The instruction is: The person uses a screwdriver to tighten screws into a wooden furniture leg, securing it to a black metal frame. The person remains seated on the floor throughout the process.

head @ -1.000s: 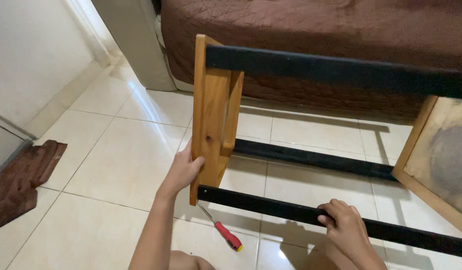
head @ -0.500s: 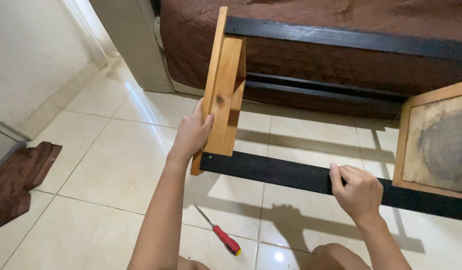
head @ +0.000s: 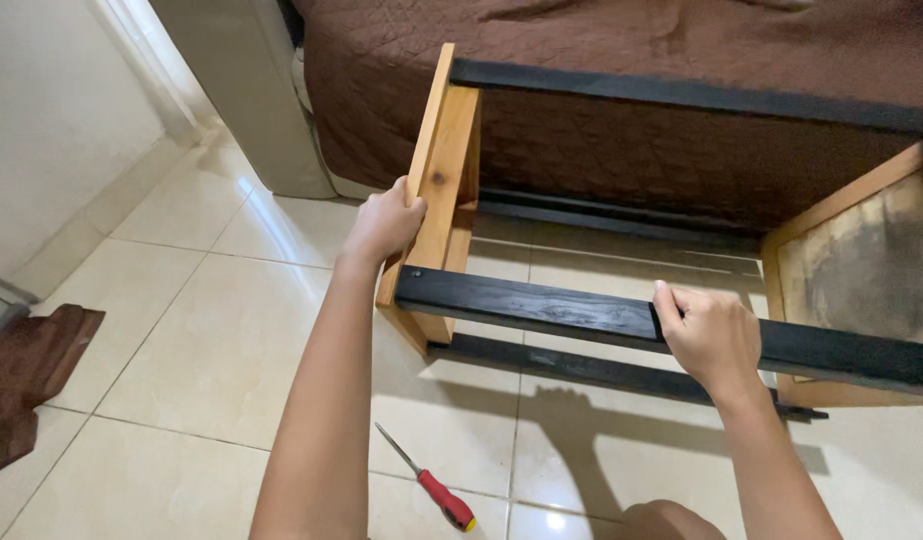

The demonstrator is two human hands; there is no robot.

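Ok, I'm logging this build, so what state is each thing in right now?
Left hand: gripping the wooden side panel.
Right hand: fingers wrapped over the front black rail.
Frame: lifted and tilted, not flat on the tiles.
Screwdriver: lying loose on the floor.

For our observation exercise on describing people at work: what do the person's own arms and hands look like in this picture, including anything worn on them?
Both forearms are bare, with no sleeve in view as far up as the frame shows. The left hand and the right hand wear no gloves. No watch, ring, bracelet or marking shows on either wrist or on the fingers that can be seen.
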